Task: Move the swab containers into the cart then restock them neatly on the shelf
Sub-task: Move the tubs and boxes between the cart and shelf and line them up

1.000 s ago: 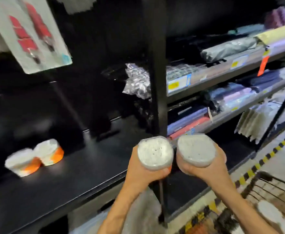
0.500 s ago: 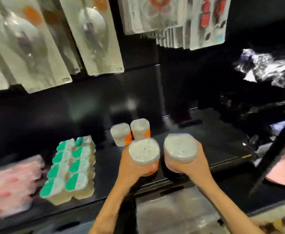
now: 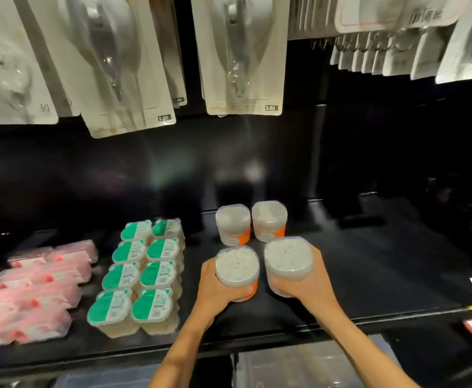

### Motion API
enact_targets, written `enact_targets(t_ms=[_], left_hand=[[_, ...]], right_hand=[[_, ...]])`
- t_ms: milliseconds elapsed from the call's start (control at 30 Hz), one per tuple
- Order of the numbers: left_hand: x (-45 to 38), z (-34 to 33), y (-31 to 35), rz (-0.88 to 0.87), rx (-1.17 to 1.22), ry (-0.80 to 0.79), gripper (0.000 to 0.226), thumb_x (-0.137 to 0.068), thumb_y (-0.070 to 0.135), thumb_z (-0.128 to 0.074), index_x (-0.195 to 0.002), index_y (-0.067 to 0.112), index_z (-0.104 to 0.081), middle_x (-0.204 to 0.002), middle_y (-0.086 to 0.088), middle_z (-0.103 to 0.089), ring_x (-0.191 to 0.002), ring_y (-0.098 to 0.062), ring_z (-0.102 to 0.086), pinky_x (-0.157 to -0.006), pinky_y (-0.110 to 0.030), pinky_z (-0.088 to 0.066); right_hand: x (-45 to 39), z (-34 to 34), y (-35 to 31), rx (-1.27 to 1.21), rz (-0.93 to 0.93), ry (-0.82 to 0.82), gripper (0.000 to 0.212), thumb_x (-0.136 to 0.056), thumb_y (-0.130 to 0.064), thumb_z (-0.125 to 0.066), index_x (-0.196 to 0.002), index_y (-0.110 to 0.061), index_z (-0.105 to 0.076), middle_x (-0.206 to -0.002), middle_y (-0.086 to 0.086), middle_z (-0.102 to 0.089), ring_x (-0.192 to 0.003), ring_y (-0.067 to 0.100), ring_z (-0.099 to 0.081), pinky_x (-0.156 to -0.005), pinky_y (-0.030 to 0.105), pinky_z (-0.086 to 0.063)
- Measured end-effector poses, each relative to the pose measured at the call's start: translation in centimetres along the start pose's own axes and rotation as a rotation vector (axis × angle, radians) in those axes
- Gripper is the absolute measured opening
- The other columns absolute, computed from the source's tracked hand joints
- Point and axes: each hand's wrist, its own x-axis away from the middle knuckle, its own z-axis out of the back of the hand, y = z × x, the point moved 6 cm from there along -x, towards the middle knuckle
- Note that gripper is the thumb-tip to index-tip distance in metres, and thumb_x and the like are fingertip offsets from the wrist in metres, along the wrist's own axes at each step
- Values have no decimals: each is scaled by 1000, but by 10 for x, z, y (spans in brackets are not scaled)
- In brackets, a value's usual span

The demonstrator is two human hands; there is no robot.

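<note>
I've got both forearms reaching fwd over the shelf [image 3: 369,275] edge. Left hand [image 3: 215,287] is wrapped round one swab container [image 3: 237,268], fingers [image 3: 247,290] clenched on its lower wall, lid facing up. Right hand [image 3: 310,287] grips a 2nd swab container [image 3: 288,260] from the right side and below, upright too. The two held ones sit side by side w/ a narrow gap, over the front half of the shelf; can't tell if their bases touch it. Just behind them stand 2 more swab containers [image 3: 250,224], orange-labelled, nearly touching. So 4 total. Left of these: 8 green-lidded tubs [image 3: 142,273] in 2 columns, then pink packs [image 3: 33,287], blurred, count unclear. Blister cards [image 3: 122,65] hang above.
</note>
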Motion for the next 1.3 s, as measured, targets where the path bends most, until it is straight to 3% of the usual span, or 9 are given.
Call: enact_targets(t_ms=[167, 267, 533, 600, 667, 733, 1000, 1133, 1300], left_hand=[[-19, -1, -13, 22, 51, -25, 69, -49, 14, -90, -110, 33, -65, -106, 6, -71, -100, -10, -67, -74, -17, -51], [-25, 2, -24, 92, 80, 41, 78, -42, 22, -92, -109, 38, -57, -110, 21, -66, -102, 2, -63, -74, -10, -49], [-39, 2, -49, 210, 41, 104, 88, -36, 29, -95, -109, 38, -47, -114, 18, -59, -99, 12, -58, -73, -6, -48], [-41, 1, -51, 215, 29, 100, 88, -37, 29, -96, -109, 40, -46, -114, 19, -59, -100, 12, -58, -72, -7, -48], [-45, 1, -53, 213, 27, 99, 87, -39, 26, -96, -108, 41, -46, -114, 19, -59, -99, 13, -58, -72, -6, -48], [-47, 1, -54, 209, 28, 92, 87, -42, 22, -96, -110, 41, -46, -115, 18, -60, -101, 11, -58, -72, -8, -49], [-8, 8, -43, 219, -112, 157, 103, -57, 32, -91, -141, 21, -33, -137, 13, -35, -126, -2, -37, -106, -24, -32], [32, 13, -22, -157, -426, 213, 48, -79, 32, -75, -119, 18, -53, -119, 10, -50, -113, -6, -49, -100, -19, -37], [38, -18, -4, -544, -811, -224, 40, -91, 32, -54, -127, 17, -58, -130, 0, -57, -121, -17, -54, -103, -28, -43]], right_hand=[[-11, 1, 12, 19, -54, 0, 41, -59, 8, -78, -92, 9, -54, -83, 31, -58, -73, 16, -52, -64, 30, -46], [-16, 0, 16, 13, -74, -6, 40, -58, 11, -77, -90, 10, -53, -79, 31, -57, -70, 16, -50, -62, 33, -45], [-24, -3, 18, 24, -60, 23, 37, -60, 11, -78, -90, 9, -56, -84, 29, -60, -72, 18, -55, -65, 30, -48], [-24, -2, 19, 39, -45, 37, 38, -60, 11, -78, -90, 10, -55, -85, 31, -60, -67, 28, -56, -66, 27, -48], [-24, -1, 20, 39, -37, 44, 40, -59, 11, -79, -93, 8, -58, -87, 26, -63, -77, 39, -60, -69, 24, -49], [-22, -1, 20, 27, -41, 40, 46, -58, 10, -81, -99, -4, -64, -90, 13, -69, -84, 29, -66, -73, 18, -51], [-16, 2, 18, 9, -25, 8, 54, -56, 7, -82, -104, -12, -66, -98, 6, -72, -94, 20, -68, -79, 20, -52], [-21, -1, 18, 5, -17, -1, 50, -54, 6, -80, -99, -8, -64, -94, 10, -70, -91, 25, -67, -76, 22, -54], [-29, -10, 29, 30, -27, -28, 49, -57, 5, -83, -99, -6, -62, -95, 10, -70, -93, 27, -67, -82, 38, -55]])
